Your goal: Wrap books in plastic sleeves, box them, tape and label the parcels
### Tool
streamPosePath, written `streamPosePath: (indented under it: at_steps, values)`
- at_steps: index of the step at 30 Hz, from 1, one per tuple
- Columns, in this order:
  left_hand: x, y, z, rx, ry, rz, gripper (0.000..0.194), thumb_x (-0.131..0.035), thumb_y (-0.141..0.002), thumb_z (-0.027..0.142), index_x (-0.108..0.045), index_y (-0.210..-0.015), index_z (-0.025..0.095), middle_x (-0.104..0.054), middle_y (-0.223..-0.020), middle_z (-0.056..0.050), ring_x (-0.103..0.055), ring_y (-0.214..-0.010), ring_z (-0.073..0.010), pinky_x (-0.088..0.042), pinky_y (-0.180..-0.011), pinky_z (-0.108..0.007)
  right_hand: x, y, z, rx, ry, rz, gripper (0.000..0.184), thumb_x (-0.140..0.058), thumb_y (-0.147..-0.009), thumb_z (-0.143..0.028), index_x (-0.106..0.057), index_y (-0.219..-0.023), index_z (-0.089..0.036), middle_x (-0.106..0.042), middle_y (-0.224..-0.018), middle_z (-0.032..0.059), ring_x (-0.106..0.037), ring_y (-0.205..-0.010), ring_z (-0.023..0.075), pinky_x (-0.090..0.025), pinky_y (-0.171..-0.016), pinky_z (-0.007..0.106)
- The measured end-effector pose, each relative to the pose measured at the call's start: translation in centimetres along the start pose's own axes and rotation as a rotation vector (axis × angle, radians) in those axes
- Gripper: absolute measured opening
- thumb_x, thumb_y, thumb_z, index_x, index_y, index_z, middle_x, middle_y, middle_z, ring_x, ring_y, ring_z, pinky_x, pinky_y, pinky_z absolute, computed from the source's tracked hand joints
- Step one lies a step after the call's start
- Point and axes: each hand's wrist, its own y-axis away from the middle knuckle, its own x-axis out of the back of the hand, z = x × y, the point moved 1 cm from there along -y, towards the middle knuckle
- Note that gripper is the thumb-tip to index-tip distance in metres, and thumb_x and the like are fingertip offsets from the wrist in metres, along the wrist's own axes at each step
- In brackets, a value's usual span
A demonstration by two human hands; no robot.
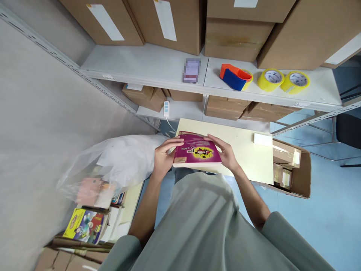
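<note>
Through the single head-worn camera we look forward and steeply down, past the grey-green shirt (201, 222) close below us, onto the nearby cream counter (245, 156), with the shelves (126, 62) farther off across the top of our view

Grey metal rack, upper shelf (135, 62): cardboard boxes (180, 24) along the rear; in front, left to right, a pixelated purplish item (191, 70), an orange-and-blue band (231, 79) partly hiding a yellow tape roll (248, 83), then two further yellow tape rolls (263, 82) side by side. Lower shelf (183, 110): more cardboard boxes (225, 102), white power strip (166, 109) near the front edge. Pale-yellow table (245, 158): small white box (263, 139) at right end; purple-covered book (194, 148) over near edge, contact with tabletop indeterminate. Blue floor (332, 203): black-seated chair (349, 130) at far right.
</note>
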Motion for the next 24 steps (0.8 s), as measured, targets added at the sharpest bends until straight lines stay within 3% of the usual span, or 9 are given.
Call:
streamPosePath:
  at_steps: [3, 5, 7, 9, 11, 13, 16, 20, 24]
  values:
    - [-0.3, 0.5, -0.3, 0.121, -0.044, 0.008, 0.037, -0.089, -0.095, 0.057, -0.090, -0.111, 0.024, -0.088, -0.119, -0.011, -0.084, -0.117, -0.0301, -0.067, -0.110, -0.046, 0.1, 0.2, 0.8, -0.075, 0.002, 0.064, 0.084, -0.077, -0.104, -0.070, -0.055, -0.175, -0.031, -0.082, -0.145, 0.0116, -0.079, -0.135, 0.0331, -0.066, -0.119, 0.053]
    - [-0.6, 0.9, -0.6, 0.208, -0.038, 0.031, 0.051, -0.090, -0.093, 0.058, -0.084, -0.128, 0.022, -0.088, -0.114, -0.010, -0.085, -0.108, -0.0284, -0.069, -0.101, -0.042, 0.0, 0.3, 1.0, -0.137, -0.009, 0.137, 0.094, -0.080, -0.102, -0.070, -0.046, -0.180, -0.031, -0.085, -0.136, 0.0099, -0.082, -0.124, 0.0322, -0.067, -0.116, 0.054]
    - [-0.8, 1.3, -0.8, 0.277, -0.002, 0.043, 0.075, -0.091, -0.092, 0.058, -0.070, -0.154, 0.022, -0.088, -0.110, -0.009, -0.084, -0.103, -0.0264, -0.069, -0.095, -0.039, -0.1, 0.3, 1.0, -0.210, -0.062, 0.164, 0.098, -0.081, -0.101, -0.069, -0.040, -0.182, -0.034, -0.086, -0.130, 0.0079, -0.084, -0.114, 0.0309, -0.071, -0.106, 0.051]
    - [-1.0, 1.5, -0.9, 0.329, 0.026, 0.009, 0.088, -0.090, -0.093, 0.058, -0.058, -0.167, 0.023, -0.087, -0.114, -0.010, -0.083, -0.103, -0.0255, -0.068, -0.091, -0.035, -0.2, 0.3, 0.8, -0.264, -0.126, 0.142, 0.090, -0.082, -0.100, -0.068, -0.048, -0.177, -0.037, -0.085, -0.131, 0.0082, -0.084, -0.109, 0.0308, -0.075, -0.092, 0.047]
    - [-1.0, 1.6, -1.1, 0.375, 0.030, -0.044, 0.078, -0.085, -0.096, 0.062, -0.065, -0.160, 0.023, -0.086, -0.120, -0.012, -0.083, -0.104, -0.0258, -0.067, -0.088, -0.034, -0.1, 0.3, 0.8, -0.288, -0.145, 0.128, 0.070, -0.081, -0.100, -0.071, -0.069, -0.158, -0.035, -0.083, -0.135, 0.0093, -0.083, -0.109, 0.0308, -0.074, -0.085, 0.043]
    - [-0.9, 1.7, -1.4, 0.409, 0.028, -0.077, 0.066, -0.077, -0.100, 0.068, -0.076, -0.146, 0.021, -0.086, -0.123, -0.013, -0.082, -0.103, -0.0264, -0.068, -0.087, -0.035, 0.4, 0.3, 1.1, -0.296, -0.135, 0.130, 0.058, -0.075, -0.102, -0.075, -0.081, -0.139, -0.031, -0.083, -0.138, 0.0091, -0.082, -0.113, 0.0299, -0.074, -0.089, 0.042]
    - [-0.7, 1.7, -1.9, 0.418, 0.032, -0.086, 0.065, -0.076, -0.099, 0.071, -0.081, -0.140, 0.020, -0.087, -0.124, -0.013, -0.082, -0.108, -0.0276, -0.069, -0.094, -0.039, 1.4, 0.5, 1.8, -0.293, -0.162, 0.095, 0.061, -0.073, -0.102, -0.076, -0.084, -0.138, -0.028, -0.086, -0.132, 0.0076, -0.081, -0.114, 0.0275, -0.071, -0.100, 0.044]
    - [-0.6, 1.7, -2.4, 0.415, 0.090, -0.073, 0.068, -0.088, -0.090, 0.066, -0.082, -0.140, 0.021, -0.086, -0.124, -0.014, -0.082, -0.114, -0.0290, -0.067, -0.101, -0.042, 2.1, 1.0, 2.1, -0.313, -0.267, -0.009, 0.065, -0.090, -0.092, -0.065, -0.082, -0.145, -0.027, -0.089, -0.121, 0.0068, -0.084, -0.114, 0.0274, -0.070, -0.104, 0.046]
    - [-0.8, 1.0, -1.7, 0.412, 0.112, -0.026, 0.064, -0.096, -0.081, 0.063, -0.085, -0.127, 0.021, -0.087, -0.114, -0.012, -0.083, -0.106, -0.0291, -0.067, -0.099, -0.042, 2.0, 0.7, 1.3, -0.330, -0.262, 0.047, 0.059, -0.099, -0.082, -0.063, -0.088, -0.125, -0.025, -0.091, -0.107, 0.0068, -0.086, -0.102, 0.0285, -0.071, -0.095, 0.044]
